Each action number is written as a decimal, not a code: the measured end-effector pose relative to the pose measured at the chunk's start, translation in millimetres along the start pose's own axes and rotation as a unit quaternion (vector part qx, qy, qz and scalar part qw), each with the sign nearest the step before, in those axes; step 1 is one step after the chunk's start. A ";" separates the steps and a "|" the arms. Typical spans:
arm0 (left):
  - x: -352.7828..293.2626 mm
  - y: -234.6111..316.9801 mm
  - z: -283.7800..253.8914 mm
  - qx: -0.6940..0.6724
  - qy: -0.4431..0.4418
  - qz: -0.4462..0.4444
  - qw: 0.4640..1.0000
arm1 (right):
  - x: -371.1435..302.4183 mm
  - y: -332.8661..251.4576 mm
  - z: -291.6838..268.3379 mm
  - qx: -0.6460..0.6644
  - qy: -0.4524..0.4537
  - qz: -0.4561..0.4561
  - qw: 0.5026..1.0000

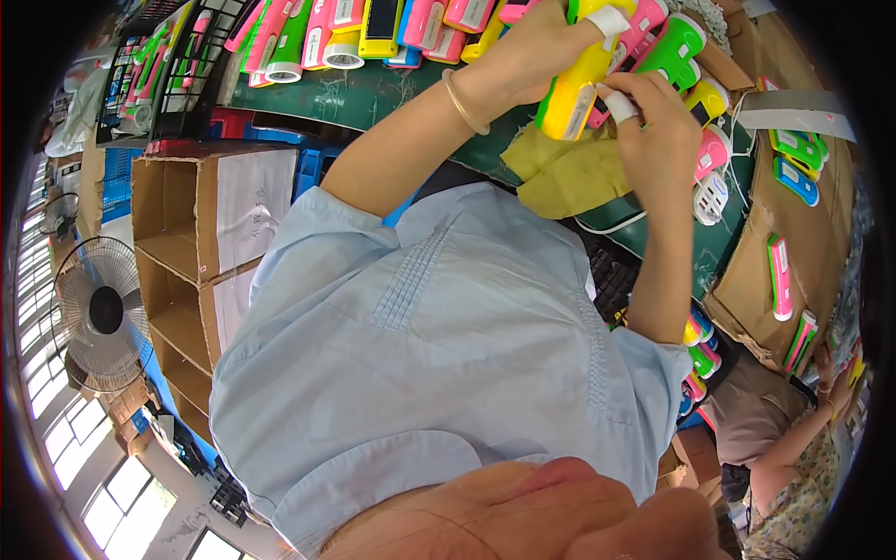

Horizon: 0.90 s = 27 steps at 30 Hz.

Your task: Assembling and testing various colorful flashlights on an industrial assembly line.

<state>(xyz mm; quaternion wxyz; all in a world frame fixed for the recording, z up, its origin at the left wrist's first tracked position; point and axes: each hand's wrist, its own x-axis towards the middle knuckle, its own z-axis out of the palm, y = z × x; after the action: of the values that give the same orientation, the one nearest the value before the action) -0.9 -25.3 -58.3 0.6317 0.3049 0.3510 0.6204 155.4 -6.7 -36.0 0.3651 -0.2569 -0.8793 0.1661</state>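
A yellow flashlight [567,105] with green trim and a pale label on its side is gripped in my left hand [537,51], fingers wrapped round it. White tape covers a fingertip of that hand, and a bangle circles the wrist. My right hand [661,126], also with a taped finger, is closed in a pinch against the flashlight's side by the label. Whatever lies between those fingertips is too small to make out. Below the flashlight, a yellow-green cloth [569,177] lies on the green tabletop [373,98].
Several pink, green and yellow flashlights [285,47] line the table's far side; more green ones [677,47] lie right. A white power strip [711,198] with cables sits near the right edge. Cardboard boxes [173,215] and a fan [105,310] stand left. Another person's arm [784,457] shows lower right.
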 end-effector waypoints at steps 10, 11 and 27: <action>-17.8 8.4 16.0 -0.303 -0.076 0.015 0.950 | -30.4 -44.3 -5.7 0.074 -0.041 -0.284 0.955; -20.2 4.8 15.9 -0.314 -0.034 0.001 0.949 | -32.0 -44.8 -7.7 0.075 -0.034 -0.282 0.956; -3.7 20.9 2.5 -0.467 -0.021 -0.115 0.876 | -20.0 4.3 -8.9 0.303 -0.031 0.304 0.902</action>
<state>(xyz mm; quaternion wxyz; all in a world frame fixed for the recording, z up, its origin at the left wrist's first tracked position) -10.6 -28.0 -39.5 0.7747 -0.0558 0.0398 0.6286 175.4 -13.8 -43.1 0.3295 -0.3833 -0.6763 0.5358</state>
